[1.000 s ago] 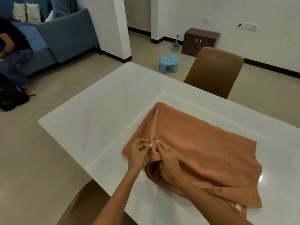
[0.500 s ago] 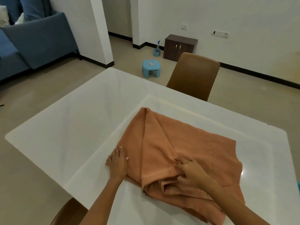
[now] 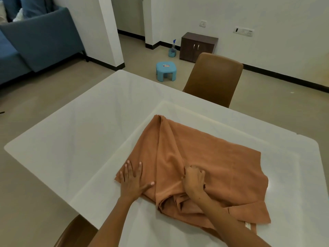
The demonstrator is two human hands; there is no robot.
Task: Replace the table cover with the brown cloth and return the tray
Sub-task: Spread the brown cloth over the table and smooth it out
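At six o'clock on the table [image 3: 74, 132], the left hand [image 3: 133, 179] lies flat, anchoring the brown cloth [image 3: 213, 157]; the right hand [image 3: 194, 182] grasps a fold, probably for unfolding.

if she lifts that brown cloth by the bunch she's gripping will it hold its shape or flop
Likely flops: the brown cloth gathers into soft folds where the right hand grips it. Probably light, being thin. It may slide on the glossy table, hence perhaps the left hand pressing it flat.

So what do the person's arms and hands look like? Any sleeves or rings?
Both forearms are bare, no sleeves in view. The left hand and right hand show no rings, watch or gloves. The left hand's fingernails look short and pale.
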